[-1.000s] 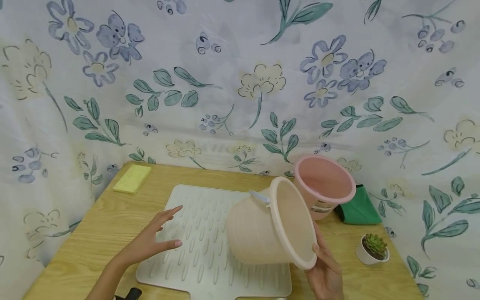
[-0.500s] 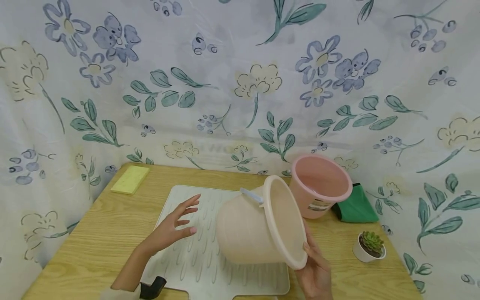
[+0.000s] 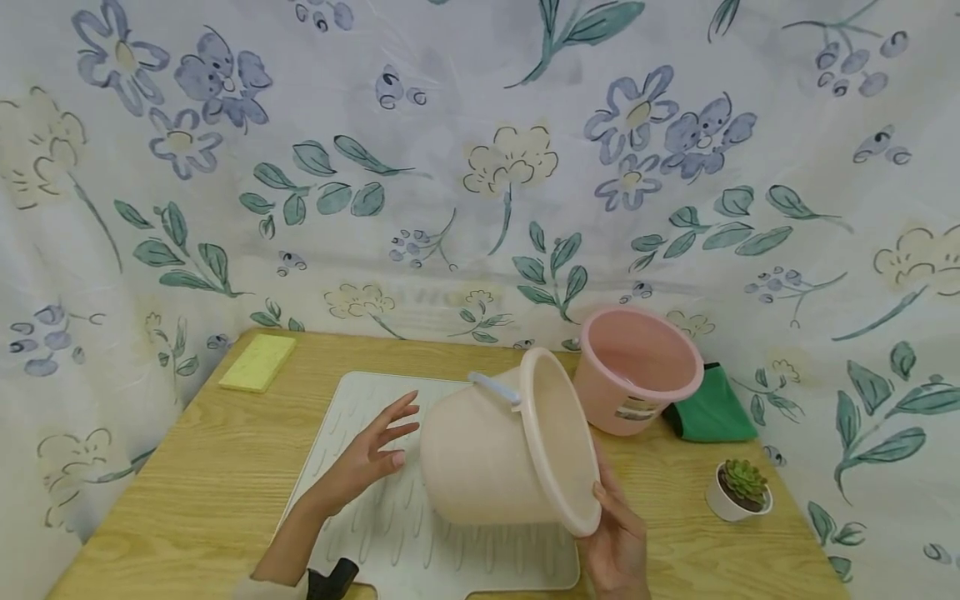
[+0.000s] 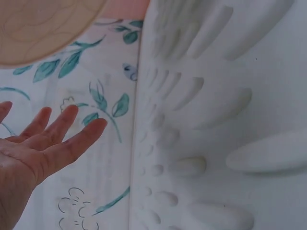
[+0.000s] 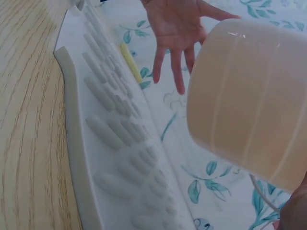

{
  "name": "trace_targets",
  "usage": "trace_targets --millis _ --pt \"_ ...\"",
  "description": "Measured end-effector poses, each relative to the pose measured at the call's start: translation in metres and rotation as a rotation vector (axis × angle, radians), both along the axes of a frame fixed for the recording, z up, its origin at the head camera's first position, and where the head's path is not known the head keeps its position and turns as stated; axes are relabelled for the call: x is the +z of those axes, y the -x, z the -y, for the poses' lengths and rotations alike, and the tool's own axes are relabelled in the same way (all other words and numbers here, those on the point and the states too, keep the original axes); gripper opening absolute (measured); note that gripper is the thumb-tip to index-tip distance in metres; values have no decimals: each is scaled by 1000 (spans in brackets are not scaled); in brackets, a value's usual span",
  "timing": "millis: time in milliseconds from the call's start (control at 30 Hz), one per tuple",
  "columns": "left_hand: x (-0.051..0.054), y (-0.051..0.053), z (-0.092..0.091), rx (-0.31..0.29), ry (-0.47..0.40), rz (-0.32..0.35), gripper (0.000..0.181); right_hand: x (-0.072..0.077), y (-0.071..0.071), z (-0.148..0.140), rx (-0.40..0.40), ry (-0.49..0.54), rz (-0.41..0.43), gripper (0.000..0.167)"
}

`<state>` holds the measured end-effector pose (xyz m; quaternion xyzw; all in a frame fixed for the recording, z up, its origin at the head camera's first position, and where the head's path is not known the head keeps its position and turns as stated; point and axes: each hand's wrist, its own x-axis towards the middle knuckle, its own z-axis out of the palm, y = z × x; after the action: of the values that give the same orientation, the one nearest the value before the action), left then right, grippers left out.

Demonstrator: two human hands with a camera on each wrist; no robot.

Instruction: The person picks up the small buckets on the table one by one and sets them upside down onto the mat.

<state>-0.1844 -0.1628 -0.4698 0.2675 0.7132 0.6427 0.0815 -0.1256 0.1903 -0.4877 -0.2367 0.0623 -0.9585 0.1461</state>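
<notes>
A cream bucket [image 3: 480, 458] is held tilted over the ridged white board [image 3: 360, 533], its mouth turned to the right. My right hand [image 3: 618, 537] grips the rim at the lower right, with the thumb on the rim. To the left of the bucket's base, my left hand [image 3: 371, 458] is held with fingers spread, apart from it. The left wrist view has the bucket's base [image 4: 43, 28] above the left hand [image 4: 43, 148]. In the right wrist view the left hand [image 5: 177, 33] faces the bucket's side [image 5: 249, 100], and little of the right hand shows.
A pink bucket [image 3: 637, 358] stands upright at the back right, with a green cloth [image 3: 712, 408] beside it. Near the right edge sits a potted succulent [image 3: 741, 490]. A yellow sponge-like pad [image 3: 258, 362] lies at the back left. A floral curtain [image 3: 450, 167] hangs behind the wooden table [image 3: 165, 500].
The left hand has moved right, closer to the bucket's base. The right hand has shifted the bucket slightly left while still gripping its rim.
</notes>
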Motion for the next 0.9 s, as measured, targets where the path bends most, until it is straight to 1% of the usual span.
trace_targets --millis 133,300,433,533,633,733,767,833,900 --pt "-3 1 -5 -37 -22 6 71 1 0 3 6 8 4 59" --pt "-3 1 -12 -65 -42 7 71 2 0 7 15 33 4 58" --pt "-3 0 -15 -107 -69 13 70 3 0 11 25 54 13 57" --pt "-4 -1 -16 -133 -97 11 70 1 0 14 32 61 -7 56" --pt "-4 -2 -19 -146 -118 9 79 0 0 16 36 59 -30 56" --pt "-4 -4 -24 -148 -132 9 93 -1 0 18 46 52 -39 55" --pt "-4 -4 -26 -151 -139 0 96 -1 0 19 46 49 -40 55" --pt "-6 -6 -29 -167 -157 -21 99 -1 0 20 45 33 -43 54" --pt "-8 -7 -33 -189 -193 -34 100 0 0 21 43 17 -43 54"
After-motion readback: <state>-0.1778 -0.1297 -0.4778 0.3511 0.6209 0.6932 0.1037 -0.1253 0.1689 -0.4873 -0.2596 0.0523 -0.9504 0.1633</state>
